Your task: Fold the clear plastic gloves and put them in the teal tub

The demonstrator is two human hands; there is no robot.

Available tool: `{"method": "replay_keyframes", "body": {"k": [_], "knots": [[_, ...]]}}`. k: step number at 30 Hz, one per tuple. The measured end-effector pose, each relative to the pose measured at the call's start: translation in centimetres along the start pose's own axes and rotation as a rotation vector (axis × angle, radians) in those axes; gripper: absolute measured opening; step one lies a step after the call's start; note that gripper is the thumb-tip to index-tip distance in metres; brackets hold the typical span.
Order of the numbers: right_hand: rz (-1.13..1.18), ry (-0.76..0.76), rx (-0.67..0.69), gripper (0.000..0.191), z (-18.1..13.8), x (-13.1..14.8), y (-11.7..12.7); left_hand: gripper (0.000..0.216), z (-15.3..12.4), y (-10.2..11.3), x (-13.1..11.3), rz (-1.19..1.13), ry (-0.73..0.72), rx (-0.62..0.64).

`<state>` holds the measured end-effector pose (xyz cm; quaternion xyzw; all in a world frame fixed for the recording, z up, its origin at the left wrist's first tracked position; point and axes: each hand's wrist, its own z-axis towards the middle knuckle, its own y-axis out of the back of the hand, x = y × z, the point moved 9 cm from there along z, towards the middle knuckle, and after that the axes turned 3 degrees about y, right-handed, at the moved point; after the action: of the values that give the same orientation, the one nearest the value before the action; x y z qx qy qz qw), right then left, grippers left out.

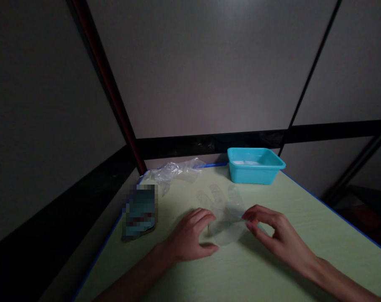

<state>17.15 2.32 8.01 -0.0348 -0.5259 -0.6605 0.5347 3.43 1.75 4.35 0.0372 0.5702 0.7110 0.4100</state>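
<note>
A clear disposable plastic glove [228, 233] lies between my hands, its fingers pointing away from me toward the back of the table. My right hand [272, 230] pinches the glove's right edge between thumb and fingertips. At the glove's left side, my left hand [193, 235] is open, with the thumb apart from the fingers. Its fingertips are close to the glove's edge; whether they touch it I cannot tell.
A turquoise plastic basin [255, 173] with something whitish inside stands at the back right of the pale green table [304, 209]. Crumpled clear plastic [174, 171] lies at the back left. A pixelated object [140, 214] is near the left edge. Wall panels rise behind.
</note>
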Motion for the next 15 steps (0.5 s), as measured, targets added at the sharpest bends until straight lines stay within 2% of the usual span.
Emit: {"method": "replay_keyframes", "body": {"k": [3, 5, 7, 10, 15], "knots": [[-0.050, 0.037, -0.008, 0.019, -0.8, 0.4, 0.2, 0.024, 0.0, -0.5, -0.5, 0.103, -0.017, -0.023], [-0.148, 0.141, 0.004, 0.014, -1.7, 1.3, 0.1, 0.015, -0.1, -0.9, -0.8, 0.158, -0.028, -0.021], [-0.279, 0.310, 0.048, 0.008, -3.0, 2.3, -0.4, 0.013, -0.1, -1.2, -1.0, 0.189, -0.043, -0.018], [-0.451, 0.542, 0.106, 0.018, -5.2, 2.9, -1.2, 0.014, -0.1, -1.2, -1.2, 0.207, -0.072, -0.027], [-0.599, 0.667, 0.161, 0.020, -6.8, 1.1, -1.3, 0.015, -0.1, -1.0, -1.3, 0.224, -0.094, -0.037]]}}
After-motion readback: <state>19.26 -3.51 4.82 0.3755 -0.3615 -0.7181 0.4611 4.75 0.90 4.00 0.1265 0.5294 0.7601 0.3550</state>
